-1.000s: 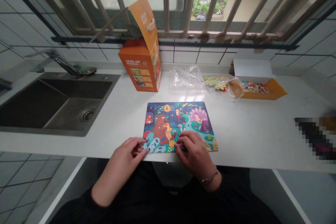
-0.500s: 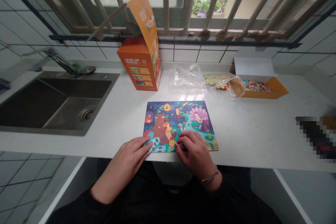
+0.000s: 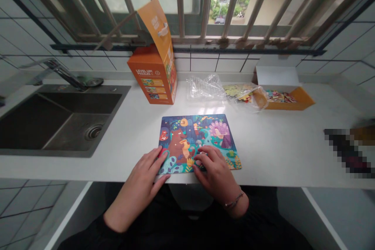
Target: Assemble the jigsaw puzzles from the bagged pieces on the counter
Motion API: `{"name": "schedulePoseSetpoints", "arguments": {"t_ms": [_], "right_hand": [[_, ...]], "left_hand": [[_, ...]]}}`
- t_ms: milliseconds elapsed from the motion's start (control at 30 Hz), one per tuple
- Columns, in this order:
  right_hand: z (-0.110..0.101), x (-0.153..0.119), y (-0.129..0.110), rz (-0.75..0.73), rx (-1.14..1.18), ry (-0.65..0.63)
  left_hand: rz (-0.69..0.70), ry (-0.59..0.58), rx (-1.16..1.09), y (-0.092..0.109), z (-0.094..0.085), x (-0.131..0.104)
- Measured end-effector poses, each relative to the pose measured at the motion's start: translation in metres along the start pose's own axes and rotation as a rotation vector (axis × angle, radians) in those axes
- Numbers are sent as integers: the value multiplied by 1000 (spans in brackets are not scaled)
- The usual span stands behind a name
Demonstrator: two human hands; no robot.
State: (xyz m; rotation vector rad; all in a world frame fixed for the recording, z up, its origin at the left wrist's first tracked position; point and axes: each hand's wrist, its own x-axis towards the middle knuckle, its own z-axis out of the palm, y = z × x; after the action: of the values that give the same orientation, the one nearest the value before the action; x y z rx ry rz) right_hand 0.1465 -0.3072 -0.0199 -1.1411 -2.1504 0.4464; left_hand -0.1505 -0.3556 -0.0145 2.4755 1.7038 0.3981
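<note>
A jigsaw puzzle with a forest picture, including a bear and a peacock, lies flat near the counter's front edge. No gap between its pieces is visible at this distance. My left hand rests at its lower left corner, fingers on the surface and thumb spread apart along the near edge. Over the lower middle, my right hand touches the picture with bent fingers, the thumb standing apart from the index finger. That hand covers part of the puzzle, and no loose piece shows in its fingers.
An orange puzzle box stands with its lid raised. Clear plastic packaging lies behind the puzzle, beside a bag of puzzle pieces. An open yellow carton holds more pieces. A sink is at the left.
My left thumb has spread away from the fingers, and that hand has shifted slightly left. The right thumb and index finger have parted a little. The view has tilted slightly.
</note>
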Motion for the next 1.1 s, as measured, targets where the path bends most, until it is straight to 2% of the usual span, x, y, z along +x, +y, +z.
{"name": "schedulePoseSetpoints", "arguments": {"t_ms": [100,233,333,400,500,667,767,967,1100], "right_hand": [[-13,-6,14,17,-60,-1],[-35,-22,53,98,-218,23],[-44,-34,79,166,-318,-10],[-44,-37,87,194,-355,-44],[-42,-33,85,171,-361,-92],[-40,-17,75,80,-338,-249],[-41,-11,75,95,-354,-286],[-43,-5,80,99,-369,-272],[-55,23,85,70,-410,-245]], "left_hand": [[20,-15,2,-16,7,8],[82,-80,-7,-32,8,19],[107,-118,29,-31,6,29],[94,-127,63,-23,8,38],[65,-104,131,-2,19,55],[73,-96,216,30,36,82],[74,-141,217,37,36,93],[83,-185,202,43,31,111],[66,-248,193,49,29,119]]}}
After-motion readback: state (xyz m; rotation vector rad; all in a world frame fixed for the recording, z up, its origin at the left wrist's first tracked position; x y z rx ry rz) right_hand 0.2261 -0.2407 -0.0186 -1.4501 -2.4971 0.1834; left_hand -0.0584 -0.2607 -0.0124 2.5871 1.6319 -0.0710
